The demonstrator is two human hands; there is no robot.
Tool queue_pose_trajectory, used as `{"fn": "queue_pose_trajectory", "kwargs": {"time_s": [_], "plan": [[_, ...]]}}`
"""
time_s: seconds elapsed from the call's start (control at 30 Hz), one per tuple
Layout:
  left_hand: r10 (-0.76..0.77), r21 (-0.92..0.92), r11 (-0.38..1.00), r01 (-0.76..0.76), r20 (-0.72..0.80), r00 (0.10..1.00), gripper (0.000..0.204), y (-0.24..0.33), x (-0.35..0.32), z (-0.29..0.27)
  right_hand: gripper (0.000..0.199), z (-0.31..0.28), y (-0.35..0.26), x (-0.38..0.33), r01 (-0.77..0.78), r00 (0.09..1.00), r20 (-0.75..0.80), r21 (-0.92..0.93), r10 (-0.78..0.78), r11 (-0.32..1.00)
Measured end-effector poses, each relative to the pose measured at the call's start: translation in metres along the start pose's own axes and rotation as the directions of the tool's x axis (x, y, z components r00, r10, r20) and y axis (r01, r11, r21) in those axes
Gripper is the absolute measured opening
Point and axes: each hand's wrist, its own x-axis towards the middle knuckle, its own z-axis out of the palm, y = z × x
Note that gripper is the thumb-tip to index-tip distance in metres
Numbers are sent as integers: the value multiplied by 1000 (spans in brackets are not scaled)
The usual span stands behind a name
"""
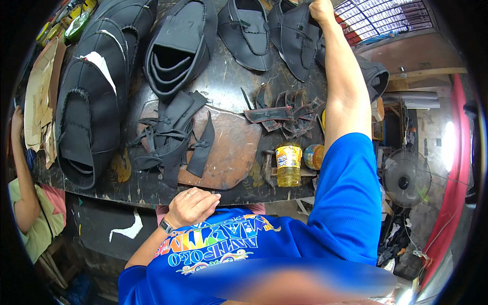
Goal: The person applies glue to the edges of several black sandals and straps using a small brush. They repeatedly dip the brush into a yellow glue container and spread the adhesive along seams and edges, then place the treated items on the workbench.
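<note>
Head view: at nine o'clock we see a co-worker's bare arm (25, 195) by the end of our counter (221, 91). At ten o'clock lies a long piece of cardboard (43, 96), and just beside it a large group of black shoe uppers (109, 122), packed close together, with white patches showing on some. Between nine and ten, nearer the middle, we have a tangle of black straps (165, 127), partly resting on a brown board (234, 147). Beyond them, at eleven o'clock, sits a nested stack of black uppers (178, 35). At seven o'clock, our left hand (193, 207) lies against our blue shirt (284, 244) by the counter's near edge, fingers curled, with nothing visible in it. A single black upper (249, 38) stands at twelve o'clock. Between one and two lies a pile of dark strips (284, 112); a jar of yellow liquid (288, 168) stands between three and four. At one o'clock our right hand (321, 11) reaches the back end of another black upper (295, 40); the frame edge cuts the fingers off, so we cannot tell whether they grip it. Our hands are well apart. Farther out, at three o'clock, is a fan (405, 178).
</note>
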Motion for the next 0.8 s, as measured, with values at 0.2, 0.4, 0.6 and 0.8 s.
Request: {"fn": "queue_pose_trajectory", "kwargs": {"time_s": [0.2, 0.4, 0.6, 0.8], "plan": [[-7, 22, 1000, 7, -2, 1000, 20, 2, 1, 0, 69, -18, -106, 38, -288, 955, 73, -18, 289, 957], [6, -3, 1000, -6, -47, 999, 19, 3, 0, 3, 75, -49, -281, 64, -535, 821, 465, 428, 330, 728], [39, -25, 999, -41, -77, 996, 16, 1, -3, 4, 80, -32, -392, 58, -393, 819, 570, 484, 59, 781], [40, -47, 998, -45, -104, 994, 14, 0, -4, 6, 73, 4, -423, 45, -101, 883, 469, 247, -27, 964]]}}
